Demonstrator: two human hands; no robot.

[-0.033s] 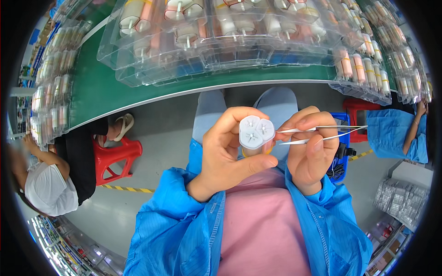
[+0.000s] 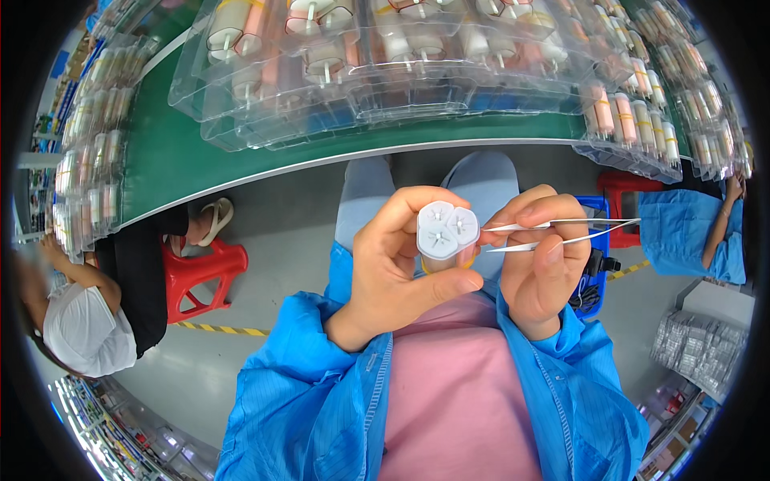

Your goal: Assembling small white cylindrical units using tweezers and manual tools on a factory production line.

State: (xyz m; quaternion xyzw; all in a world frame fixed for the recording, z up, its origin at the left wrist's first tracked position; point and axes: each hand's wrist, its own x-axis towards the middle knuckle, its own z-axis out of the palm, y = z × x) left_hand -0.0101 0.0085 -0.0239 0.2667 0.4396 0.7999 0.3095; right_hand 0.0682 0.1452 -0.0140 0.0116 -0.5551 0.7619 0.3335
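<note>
My left hand (image 2: 389, 268) is wrapped round a bundle of three tubes (image 2: 438, 232) above my lap. Their rounded pale grey ends face up, each with a star-shaped mark and a small white nub at its centre. Below the ends a bit of cream and pink tube and a yellow band show; the fingers hide the rest. Between the fingers of my right hand (image 2: 549, 264) is a pair of metal tweezers (image 2: 597, 232), its tips apart and pointing left. One tip lies close beside the bundle's right edge; whether it touches I cannot tell.
Stacked clear plastic trays (image 2: 353, 108) of similar tubes stand on the green table (image 2: 160, 160), with more trays (image 2: 634, 152) at the right. A blue crate (image 2: 592, 289) with black items is past my right hand. Red stools (image 2: 204, 268) and two other people flank me.
</note>
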